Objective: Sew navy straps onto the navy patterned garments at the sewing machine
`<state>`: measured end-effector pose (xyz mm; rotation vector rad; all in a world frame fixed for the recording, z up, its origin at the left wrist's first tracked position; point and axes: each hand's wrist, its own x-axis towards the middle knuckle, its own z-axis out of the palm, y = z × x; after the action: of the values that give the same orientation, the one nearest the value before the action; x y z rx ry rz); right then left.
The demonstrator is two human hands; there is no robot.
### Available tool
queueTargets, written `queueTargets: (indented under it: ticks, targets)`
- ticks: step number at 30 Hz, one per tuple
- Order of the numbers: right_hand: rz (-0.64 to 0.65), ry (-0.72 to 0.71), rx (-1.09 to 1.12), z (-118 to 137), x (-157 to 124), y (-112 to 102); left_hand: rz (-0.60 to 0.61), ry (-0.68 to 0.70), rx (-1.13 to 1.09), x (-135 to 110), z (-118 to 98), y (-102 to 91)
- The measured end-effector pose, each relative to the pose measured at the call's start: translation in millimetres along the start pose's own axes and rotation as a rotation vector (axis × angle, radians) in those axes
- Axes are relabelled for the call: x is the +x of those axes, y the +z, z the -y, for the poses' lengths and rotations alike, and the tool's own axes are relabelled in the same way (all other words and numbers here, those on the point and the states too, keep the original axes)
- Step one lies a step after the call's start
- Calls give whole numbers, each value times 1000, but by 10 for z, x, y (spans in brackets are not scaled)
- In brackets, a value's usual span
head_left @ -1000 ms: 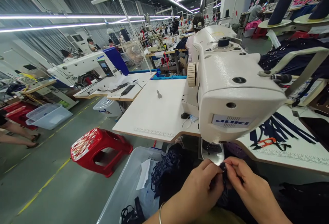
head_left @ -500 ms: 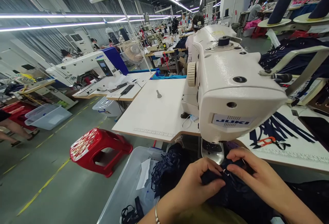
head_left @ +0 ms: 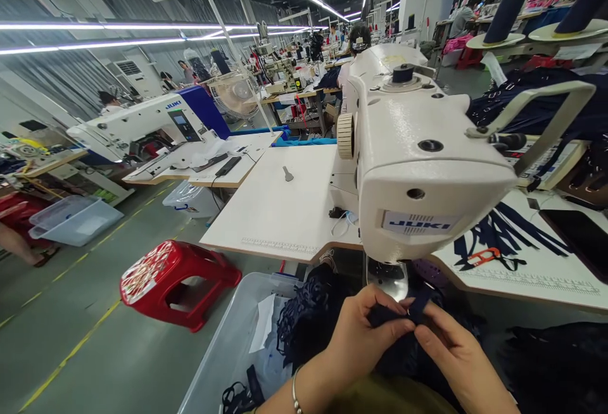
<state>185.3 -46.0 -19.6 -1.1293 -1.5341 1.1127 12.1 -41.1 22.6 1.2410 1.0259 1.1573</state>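
Note:
Below the head of a white sewing machine [head_left: 432, 167], my two hands meet over dark navy fabric. A narrow navy strap [head_left: 420, 304] runs between them, with a small shiny fitting where the fingertips come together; its kind is too small to tell. My left hand [head_left: 368, 332] pinches the strap between thumb and fingers. From the other side my right hand [head_left: 451, 347] closes on the strap, and a short piece stands up past its fingers. Just behind the hands is the machine's metal arm end [head_left: 387, 280].
A clear plastic bin [head_left: 223, 338] with navy straps stands at lower left, beside a red stool [head_left: 178, 281]. On the right tabletop lie cut navy strips [head_left: 503, 230], an orange-handled cutter [head_left: 484, 256] and a phone [head_left: 577, 240]. A small metal key-like piece [head_left: 287, 174] lies on the left tabletop.
My right hand has come left and lower, closer to the left hand. A flat piece of strap now rises between the fingers. The whole view has shifted slightly.

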Motion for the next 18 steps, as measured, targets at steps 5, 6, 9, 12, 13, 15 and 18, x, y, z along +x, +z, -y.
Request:
queueTargets:
  ticks: [5, 6, 9, 12, 13, 15, 18]
  targets:
    - [-210, -145, 183, 11, 12, 85, -60, 80, 237, -32, 53, 60]
    - [-240, -166, 173, 19, 18, 101, -70, 103, 269, -42, 58, 66]
    - [-277, -166, 149, 53, 42, 138, -81, 146, 342, -71, 58, 65]
    - [-237, -176, 108, 96, 61, 137, -68, 170, 368, -94, 54, 41]
    - [-222, -193, 90, 110, 63, 130, -66, 183, 369, -100, 57, 32]
    - [-201, -240, 61, 130, 60, 116, -66, 225, 368, -111, 75, 24]
    - [-200, -353, 43, 123, 37, 96, -73, 348, 364, -135, 125, 30]
